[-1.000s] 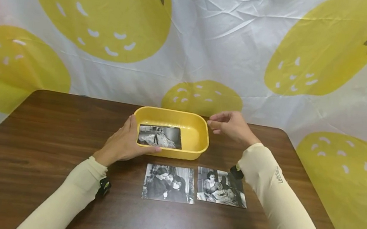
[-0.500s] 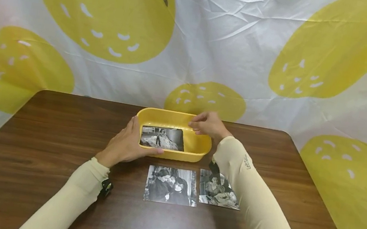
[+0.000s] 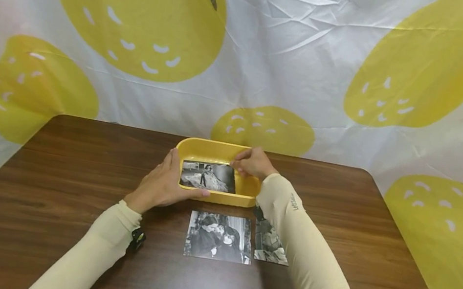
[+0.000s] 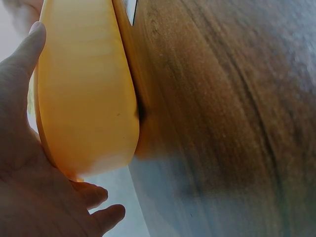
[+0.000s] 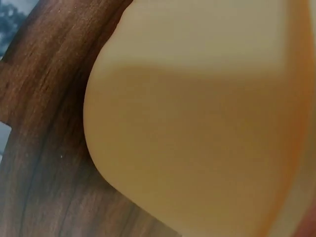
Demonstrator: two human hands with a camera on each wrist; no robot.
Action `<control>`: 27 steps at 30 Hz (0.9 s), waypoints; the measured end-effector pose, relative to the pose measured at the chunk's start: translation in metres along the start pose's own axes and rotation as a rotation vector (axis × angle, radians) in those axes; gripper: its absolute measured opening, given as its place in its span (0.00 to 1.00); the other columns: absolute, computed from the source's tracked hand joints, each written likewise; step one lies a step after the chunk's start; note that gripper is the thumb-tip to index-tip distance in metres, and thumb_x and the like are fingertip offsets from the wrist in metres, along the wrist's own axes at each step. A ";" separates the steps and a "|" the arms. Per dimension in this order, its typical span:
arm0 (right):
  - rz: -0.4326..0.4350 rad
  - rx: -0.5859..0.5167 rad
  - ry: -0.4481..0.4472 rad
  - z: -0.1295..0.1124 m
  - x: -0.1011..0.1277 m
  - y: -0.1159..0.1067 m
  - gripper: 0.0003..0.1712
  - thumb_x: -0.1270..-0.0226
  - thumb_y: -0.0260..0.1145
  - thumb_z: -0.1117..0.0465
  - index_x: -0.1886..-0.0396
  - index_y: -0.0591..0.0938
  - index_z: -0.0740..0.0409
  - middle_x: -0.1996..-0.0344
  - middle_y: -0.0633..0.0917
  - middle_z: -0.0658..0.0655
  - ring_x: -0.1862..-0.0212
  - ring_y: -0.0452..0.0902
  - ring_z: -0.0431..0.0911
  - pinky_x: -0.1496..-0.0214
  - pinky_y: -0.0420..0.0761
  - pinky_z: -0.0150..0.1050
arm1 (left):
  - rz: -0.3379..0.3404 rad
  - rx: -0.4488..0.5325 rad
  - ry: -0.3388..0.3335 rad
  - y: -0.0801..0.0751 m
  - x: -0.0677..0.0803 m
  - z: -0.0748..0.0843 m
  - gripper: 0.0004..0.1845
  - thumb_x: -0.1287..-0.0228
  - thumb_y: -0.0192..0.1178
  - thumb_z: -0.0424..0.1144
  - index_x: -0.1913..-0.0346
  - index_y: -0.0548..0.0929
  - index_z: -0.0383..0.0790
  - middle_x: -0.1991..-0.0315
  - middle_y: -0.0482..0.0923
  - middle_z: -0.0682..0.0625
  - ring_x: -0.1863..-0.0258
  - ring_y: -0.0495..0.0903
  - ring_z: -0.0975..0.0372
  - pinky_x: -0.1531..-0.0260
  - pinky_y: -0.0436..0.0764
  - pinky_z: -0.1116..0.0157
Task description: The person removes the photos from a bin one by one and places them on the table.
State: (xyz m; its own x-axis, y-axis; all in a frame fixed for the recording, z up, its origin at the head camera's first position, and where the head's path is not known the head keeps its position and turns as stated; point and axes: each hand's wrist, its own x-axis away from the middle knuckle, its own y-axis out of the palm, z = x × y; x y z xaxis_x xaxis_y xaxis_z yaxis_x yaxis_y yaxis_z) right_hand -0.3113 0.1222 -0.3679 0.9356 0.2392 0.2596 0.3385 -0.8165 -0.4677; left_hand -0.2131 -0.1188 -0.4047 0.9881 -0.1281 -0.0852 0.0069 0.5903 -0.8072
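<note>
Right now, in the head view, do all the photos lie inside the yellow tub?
No: two black-and-white photos lie on the brown table, outside the yellow tub.

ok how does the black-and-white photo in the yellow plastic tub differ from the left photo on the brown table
The tub photo lies inside the tub; the left photo on the table. Figures look small in the tub photo, large and huddled in the left photo. Both are rectangular, black-and-white and face up.
</note>
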 end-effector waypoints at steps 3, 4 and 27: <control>0.005 0.012 0.012 0.002 -0.002 0.001 0.19 0.33 0.69 0.68 0.45 0.81 0.73 0.66 0.85 0.66 0.72 0.78 0.44 0.57 0.84 0.44 | -0.009 -0.007 -0.010 0.000 0.000 0.001 0.78 0.60 0.66 0.81 0.20 0.38 0.35 0.23 0.51 0.35 0.32 0.67 0.39 0.39 0.72 0.41; 0.008 0.016 0.017 0.003 -0.003 0.001 0.19 0.33 0.69 0.68 0.45 0.81 0.73 0.67 0.85 0.65 0.73 0.78 0.44 0.58 0.84 0.43 | -0.011 -0.010 -0.014 0.001 0.000 0.001 0.78 0.60 0.66 0.82 0.20 0.38 0.35 0.22 0.50 0.35 0.32 0.66 0.39 0.39 0.72 0.41; 0.008 0.032 0.016 0.008 -0.005 0.004 0.18 0.33 0.70 0.67 0.46 0.82 0.72 0.69 0.86 0.62 0.74 0.79 0.42 0.64 0.84 0.38 | -0.046 -0.038 -0.021 -0.001 0.002 0.004 0.80 0.59 0.62 0.83 0.20 0.34 0.32 0.20 0.41 0.33 0.27 0.60 0.37 0.34 0.67 0.41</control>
State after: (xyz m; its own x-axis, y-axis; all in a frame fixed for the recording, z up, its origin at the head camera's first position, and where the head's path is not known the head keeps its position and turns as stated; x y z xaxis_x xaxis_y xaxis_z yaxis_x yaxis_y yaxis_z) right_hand -0.3137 0.1220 -0.3772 0.9367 0.2242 0.2690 0.3343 -0.8012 -0.4963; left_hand -0.2107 -0.1162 -0.4019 0.9899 -0.1370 -0.0353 0.0468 0.5531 -0.8318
